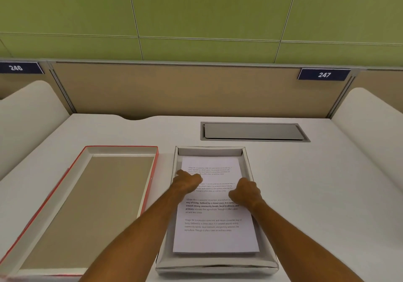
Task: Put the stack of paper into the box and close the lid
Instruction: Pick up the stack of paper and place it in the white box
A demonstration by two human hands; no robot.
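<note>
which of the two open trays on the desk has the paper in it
The silver-walled box base under both hands, right of the red-edged lid, holds the white printed paper stack. The red-edged lid lies upturned and holds nothing.

The stack of paper point(214, 220) lies flat inside the open box point(272, 265), which sits near the front edge of the white surface point(316, 183). The left hand point(187, 181) and right hand point(246, 191) rest on the top sheet, fingers curled. The red-edged lid point(87, 205) lies upturned just left of the box, toward the surface's front left corner.
</note>
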